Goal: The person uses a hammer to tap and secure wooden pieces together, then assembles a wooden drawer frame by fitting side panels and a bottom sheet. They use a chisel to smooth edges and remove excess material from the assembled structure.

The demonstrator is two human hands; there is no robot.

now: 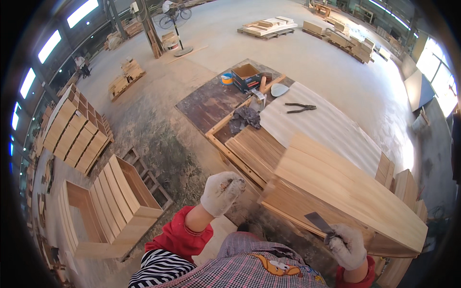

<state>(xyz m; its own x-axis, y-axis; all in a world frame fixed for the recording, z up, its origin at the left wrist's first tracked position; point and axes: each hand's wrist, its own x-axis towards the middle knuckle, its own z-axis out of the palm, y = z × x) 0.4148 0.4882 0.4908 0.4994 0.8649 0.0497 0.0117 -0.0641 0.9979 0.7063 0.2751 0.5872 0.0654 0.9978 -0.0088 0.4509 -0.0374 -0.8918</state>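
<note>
My right hand (pixel 349 248), in a white glove, grips a putty knife (pixel 318 222) with its flat dark blade pointing up and to the left. The blade is near the front side of a long pale wooden box (pixel 336 180) that lies on the workbench. Left of the box, my gloved left hand (pixel 222 193) is raised with its fingers curled closed. Dark smudges mark that glove's fingertips, and whatever they may hold is hidden. Beside the box lie stacked wooden boards (pixel 254 151).
The bench also bears pliers (pixel 301 108), a white bowl (pixel 279 90), a crumpled dark cloth (pixel 245 119), an open carton (pixel 246 77) and a blue-orange tape roll (pixel 226 79). Wooden drawers (pixel 122 192) stand on the floor at left. Far off are a cyclist (pixel 169 6) and a pallet of boards (pixel 269 27).
</note>
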